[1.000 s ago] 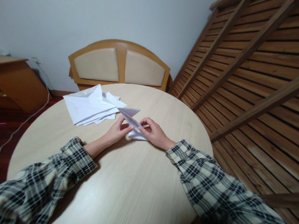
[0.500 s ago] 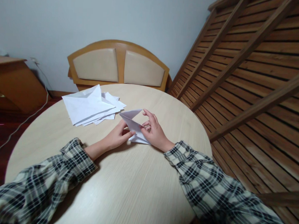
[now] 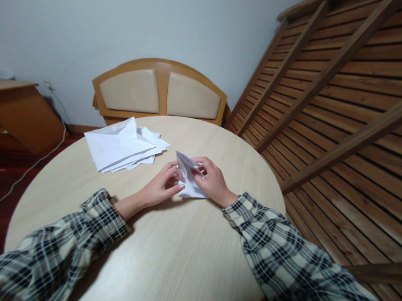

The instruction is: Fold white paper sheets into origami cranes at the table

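Note:
A small folded sheet of white paper (image 3: 192,191) stands on the table between my hands, its layers parted and a pointed flap rising at its upper left. My right hand (image 3: 213,180) pinches the right side of the folds, thumb in front and curled fingers behind. At the left edge, my left hand (image 3: 161,183) holds the paper between its thumb, low on the near side, and bent fingers further back. Some of the fingertips are hidden behind the paper. Beyond my left hand lies a loose stack of white paper sheets (image 3: 117,145), creased and partly folded.
The round, pale wooden table (image 3: 167,257) carries all of this. Behind it stands a wooden headboard (image 3: 164,80) with cream panels. Dark slatted wood (image 3: 342,113) leans along the right side. A white cable (image 3: 26,171) runs down to the floor near a wooden cabinet (image 3: 32,117) on the left.
The flap that spread out to the left now points upward, closer to the rest of the folded paper. My right hand's fingers have curled in, and both hands have shifted slightly right.

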{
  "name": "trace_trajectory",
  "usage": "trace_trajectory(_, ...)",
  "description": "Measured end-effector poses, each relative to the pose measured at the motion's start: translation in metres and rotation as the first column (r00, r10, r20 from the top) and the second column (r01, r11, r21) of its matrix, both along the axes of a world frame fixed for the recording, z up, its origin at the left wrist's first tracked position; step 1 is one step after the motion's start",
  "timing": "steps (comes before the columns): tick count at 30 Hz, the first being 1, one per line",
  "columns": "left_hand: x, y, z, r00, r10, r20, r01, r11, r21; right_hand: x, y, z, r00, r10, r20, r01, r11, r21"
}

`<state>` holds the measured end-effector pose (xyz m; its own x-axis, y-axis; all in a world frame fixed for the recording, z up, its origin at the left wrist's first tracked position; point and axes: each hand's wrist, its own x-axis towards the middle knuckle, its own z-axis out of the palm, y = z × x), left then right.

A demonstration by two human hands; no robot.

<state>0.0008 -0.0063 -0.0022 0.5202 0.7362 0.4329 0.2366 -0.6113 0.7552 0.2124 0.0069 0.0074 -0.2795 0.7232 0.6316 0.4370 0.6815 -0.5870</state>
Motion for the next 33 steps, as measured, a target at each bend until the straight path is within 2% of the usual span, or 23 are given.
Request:
trace_trajectory(3, 0.001, 0.0, 0.001, 0.987, 0.088, 0.133, -0.077, 0.993, -0.091, 0.002, 0.003, -0.001, 0.998, -0.058, 0.019, 0.059, 0.998, -0.011)
trace_trajectory(5, 0.003, 0.002, 0.001, 0.953, 0.166, 0.255, -0.114, 0.972, -0.206, 0.003, 0.004, -0.001, 0.998, -0.062, 0.006, 0.062, 0.998, -0.007)
trace_trajectory(7, 0.004, 0.005, 0.001, 0.903, 0.251, 0.349, -0.116, 0.924, -0.364, 0.004, 0.004, 0.0, 0.999, -0.048, -0.023, 0.048, 0.999, 0.001)
trace_trajectory(9, 0.004, 0.009, 0.001, 0.861, 0.33, 0.388, -0.092, 0.85, -0.519, 0.004, 0.004, 0.0, 0.998, -0.035, -0.058, 0.035, 0.999, -0.002)
trace_trajectory(11, 0.004, 0.011, 0.0, 0.843, 0.361, 0.399, -0.049, 0.79, -0.611, 0.004, 0.003, 0.001, 0.995, -0.02, -0.1, 0.018, 1.0, -0.025)
trace_trajectory(13, 0.004, 0.012, -0.001, 0.852, 0.326, 0.41, 0.003, 0.78, -0.626, 0.003, 0.002, 0.001, 0.987, 0.005, -0.159, -0.017, 0.997, -0.074)
trace_trajectory(16, 0.004, 0.011, -0.001, 0.894, 0.214, 0.393, 0.056, 0.817, -0.574, 0.001, 0.005, -0.002, 0.957, 0.055, -0.284, -0.108, 0.979, -0.174)
trace_trajectory(18, 0.003, 0.011, -0.001, 0.924, 0.167, 0.344, 0.045, 0.846, -0.532, 0.0, 0.009, -0.005, 0.934, 0.07, -0.351, -0.153, 0.964, -0.215)
trace_trajectory(21, 0.001, 0.01, 0.001, 0.94, 0.174, 0.293, -0.003, 0.864, -0.503, 0.001, 0.016, -0.01, 0.903, 0.102, -0.418, -0.223, 0.942, -0.252)
trace_trajectory(28, -0.003, 0.015, -0.001, 0.904, 0.251, 0.346, 0.018, 0.787, -0.617, 0.004, 0.021, -0.019, 0.862, 0.188, -0.471, -0.382, 0.851, -0.36)
trace_trajectory(33, -0.004, 0.018, -0.004, 0.902, 0.257, 0.348, 0.051, 0.735, -0.676, 0.0, 0.018, -0.02, 0.859, 0.106, -0.502, -0.363, 0.816, -0.45)
